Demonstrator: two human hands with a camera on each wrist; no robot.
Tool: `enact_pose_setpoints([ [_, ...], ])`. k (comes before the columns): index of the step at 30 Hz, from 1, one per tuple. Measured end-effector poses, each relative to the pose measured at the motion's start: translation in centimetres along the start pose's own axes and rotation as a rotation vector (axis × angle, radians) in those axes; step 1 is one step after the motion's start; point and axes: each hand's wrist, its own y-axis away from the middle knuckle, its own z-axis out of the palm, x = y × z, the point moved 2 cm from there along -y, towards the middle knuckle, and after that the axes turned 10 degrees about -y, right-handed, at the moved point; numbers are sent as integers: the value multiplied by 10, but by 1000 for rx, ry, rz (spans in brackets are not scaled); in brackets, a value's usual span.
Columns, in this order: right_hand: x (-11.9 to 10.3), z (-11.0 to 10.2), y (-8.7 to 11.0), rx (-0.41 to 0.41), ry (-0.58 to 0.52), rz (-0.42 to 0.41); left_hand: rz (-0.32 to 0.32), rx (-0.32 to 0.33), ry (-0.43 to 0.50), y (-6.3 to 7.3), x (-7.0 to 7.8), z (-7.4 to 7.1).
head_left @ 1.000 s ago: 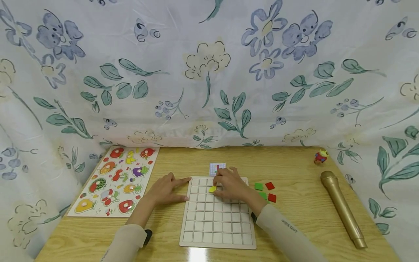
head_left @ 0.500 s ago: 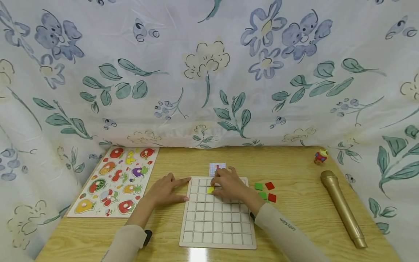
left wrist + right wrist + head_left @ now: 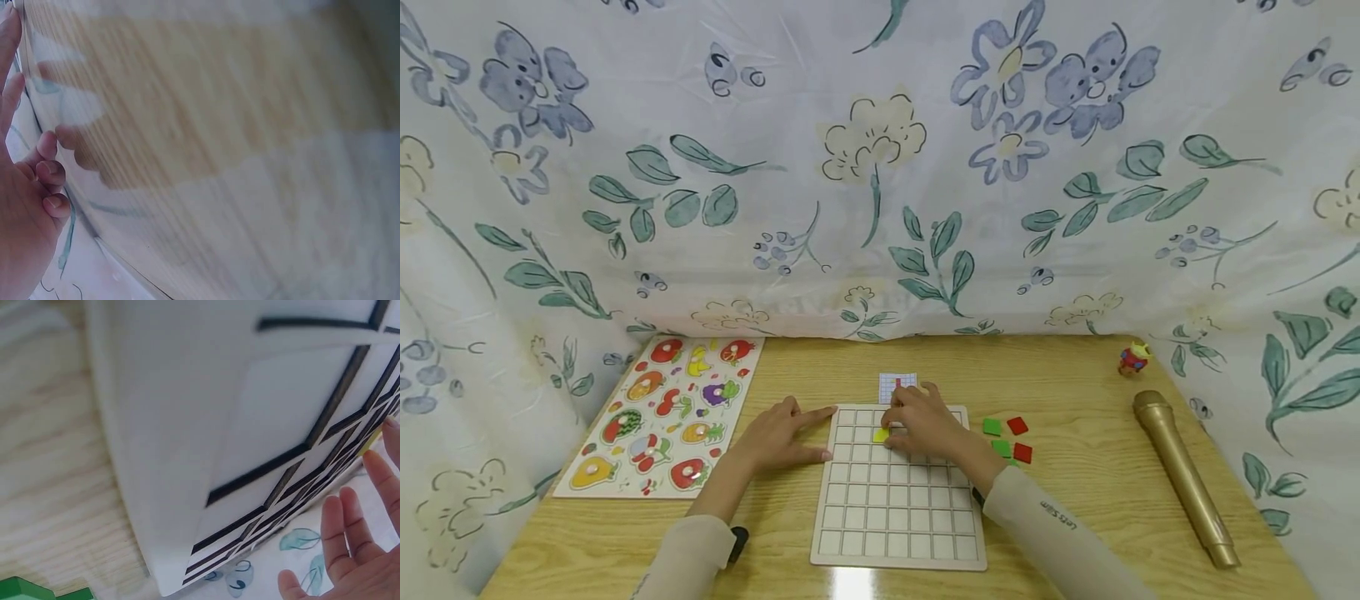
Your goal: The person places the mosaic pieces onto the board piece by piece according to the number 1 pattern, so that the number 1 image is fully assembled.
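A pale square board (image 3: 898, 497) with a grid of cells lies on the table in the head view. My right hand (image 3: 925, 423) is over its upper part, pinching a yellow square tile (image 3: 881, 435) at a cell in the second row. That yellow tile (image 3: 370, 442) also shows between thumb and finger in the right wrist view. Whether it sits fully inside the cell I cannot tell. On the board's left side, my left hand (image 3: 778, 437) touches the edge with straight thumb and index finger. Its other fingers are curled in the left wrist view, holding nothing.
Green tiles (image 3: 992, 427) and red tiles (image 3: 1017, 426) lie right of the board. Behind it is a small printed grid card (image 3: 889, 385), partly covered. A fruit puzzle board (image 3: 658, 417) lies left. Far right are a gold microphone (image 3: 1183, 479) and a toy figure (image 3: 1134, 357).
My right hand has shifted slightly left with the yellow tile, which now looks flatter against the board. My left hand has stayed in place.
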Motion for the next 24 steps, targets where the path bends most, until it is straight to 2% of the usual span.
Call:
enact_pose_setpoints([
  [12,9,-3,4,18,2,22,3,-1,-5,0,1,-2],
  [20,22,-18,18,96,-12,26,2,-8,-6,0,1,-3],
  [24,30,-24,27,100,-17,56,-4,-15,-12,0,0,-1],
])
